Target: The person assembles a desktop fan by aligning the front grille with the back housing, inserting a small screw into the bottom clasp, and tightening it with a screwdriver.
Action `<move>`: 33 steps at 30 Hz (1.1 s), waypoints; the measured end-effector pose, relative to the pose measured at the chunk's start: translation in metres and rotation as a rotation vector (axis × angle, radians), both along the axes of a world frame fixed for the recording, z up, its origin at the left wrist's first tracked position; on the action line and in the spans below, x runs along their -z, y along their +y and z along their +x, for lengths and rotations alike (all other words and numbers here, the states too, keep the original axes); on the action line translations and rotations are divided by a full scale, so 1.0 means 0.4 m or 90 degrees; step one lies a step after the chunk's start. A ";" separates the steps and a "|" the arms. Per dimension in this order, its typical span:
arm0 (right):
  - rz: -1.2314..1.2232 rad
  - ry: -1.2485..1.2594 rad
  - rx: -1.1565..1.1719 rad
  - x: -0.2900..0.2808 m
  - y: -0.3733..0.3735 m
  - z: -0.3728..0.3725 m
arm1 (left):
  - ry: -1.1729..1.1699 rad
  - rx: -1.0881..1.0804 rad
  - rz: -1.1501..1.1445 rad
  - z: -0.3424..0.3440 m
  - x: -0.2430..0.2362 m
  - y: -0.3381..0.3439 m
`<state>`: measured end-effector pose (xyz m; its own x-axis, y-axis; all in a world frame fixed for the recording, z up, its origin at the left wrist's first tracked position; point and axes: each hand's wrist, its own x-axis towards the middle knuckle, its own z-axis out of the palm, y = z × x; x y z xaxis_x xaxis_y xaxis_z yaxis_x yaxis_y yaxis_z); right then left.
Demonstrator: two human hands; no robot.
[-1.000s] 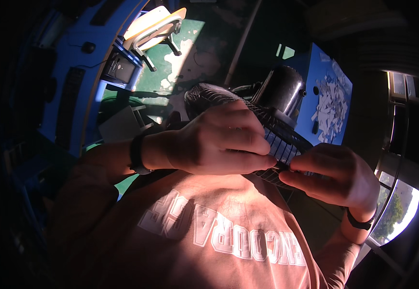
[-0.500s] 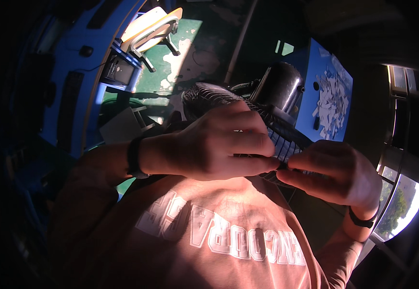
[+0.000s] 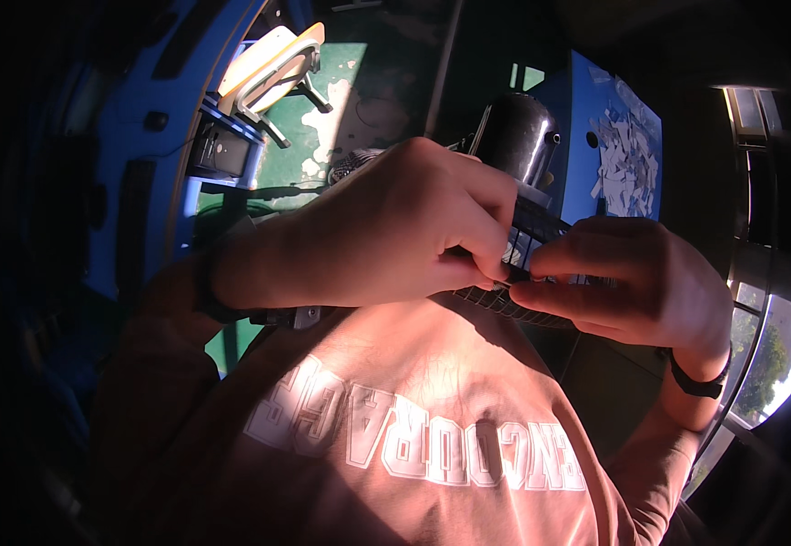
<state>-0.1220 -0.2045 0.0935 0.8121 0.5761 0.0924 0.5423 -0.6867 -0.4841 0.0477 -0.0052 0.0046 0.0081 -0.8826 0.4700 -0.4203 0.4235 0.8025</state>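
My left hand (image 3: 386, 232) and my right hand (image 3: 627, 278) meet in front of my chest over a black wire grille (image 3: 532, 305), likely a fan guard. Both hands pinch its near rim, fingertips almost touching. Behind the hands stands a dark rounded motor housing (image 3: 518, 136), joined to the grille. More of the grille shows above my left hand (image 3: 350, 164). A dark band circles each wrist. Most of the grille is hidden by my hands.
A blue panel (image 3: 618, 159) scattered with white paper scraps stands at the right. A green worn floor (image 3: 359, 82) lies beyond, with a pale stool (image 3: 272, 68) and a blue curved frame (image 3: 168, 155) at the left. Bright windows (image 3: 773, 364) are at the far right.
The hands and the grille have stayed together and shifted slightly; my fingers have closed tighter on the grille's rim. The view has drifted a little.
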 end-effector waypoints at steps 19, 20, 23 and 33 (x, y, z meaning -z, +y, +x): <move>-0.006 -0.009 -0.013 0.018 -0.008 -0.018 | 0.063 0.036 0.100 -0.013 -0.015 -0.009; -0.006 -0.010 -0.011 0.018 -0.009 -0.020 | 0.047 0.033 0.090 -0.014 -0.013 -0.009; -0.006 -0.016 -0.002 0.020 -0.010 -0.024 | 0.010 0.032 0.068 -0.014 -0.011 -0.014; -0.006 0.030 0.035 0.020 -0.022 -0.026 | -0.018 0.025 0.222 -0.012 -0.055 -0.051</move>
<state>-0.1322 -0.2131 0.0855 0.8460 0.5310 0.0486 0.4803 -0.7192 -0.5021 0.0431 -0.0256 0.0265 -0.0374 -0.9894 0.1406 -0.4341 0.1428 0.8895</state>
